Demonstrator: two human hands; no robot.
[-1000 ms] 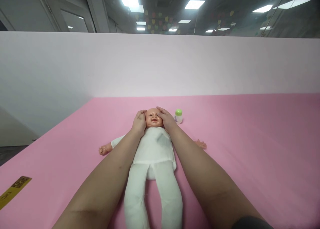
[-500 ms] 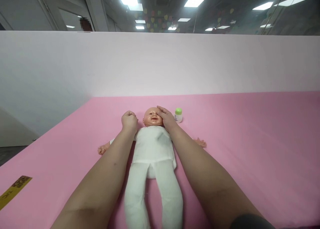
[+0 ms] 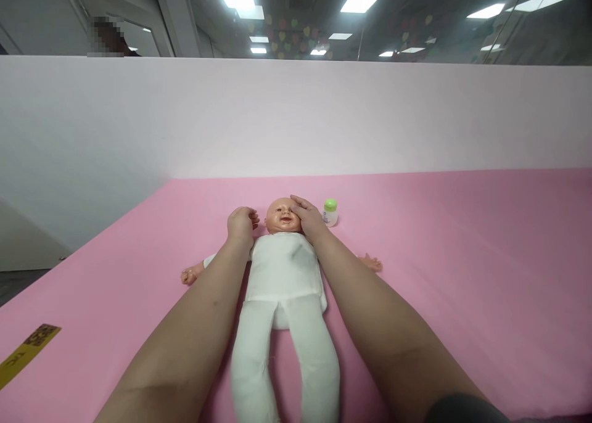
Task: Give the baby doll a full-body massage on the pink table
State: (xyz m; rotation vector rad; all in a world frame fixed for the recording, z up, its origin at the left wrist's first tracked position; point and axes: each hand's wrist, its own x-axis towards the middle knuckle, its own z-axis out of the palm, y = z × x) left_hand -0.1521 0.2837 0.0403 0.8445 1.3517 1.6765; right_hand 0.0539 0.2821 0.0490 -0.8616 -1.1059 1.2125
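Note:
A baby doll (image 3: 284, 269) lies on its back on a pink padded surface, its white cloth body toward me and its bare head at the far end. My right hand (image 3: 309, 218) rests open along the side of the doll's head (image 3: 280, 208), thumb across the cheek by the eye. On the other side, my left hand (image 3: 241, 224) is just beside the head, fingers loosely bent and slightly apart, with nothing visible in them. Both forearms pass over the doll's outspread arms. One doll hand (image 3: 190, 274) shows at left, the other (image 3: 371, 262) at right.
Just past my right hand stands a small jar (image 3: 330, 213) with a green lid. A yellow printed strip (image 3: 28, 354) lies at the left edge of the pink surface (image 3: 462, 275). A white wall (image 3: 296, 118) rises behind. Beyond it, a person's blurred head (image 3: 108, 37) shows at upper left.
My left hand has loosened from a fist, its fingers now uncurling toward the doll's head. My right hand stays in place. The person behind the wall has moved left.

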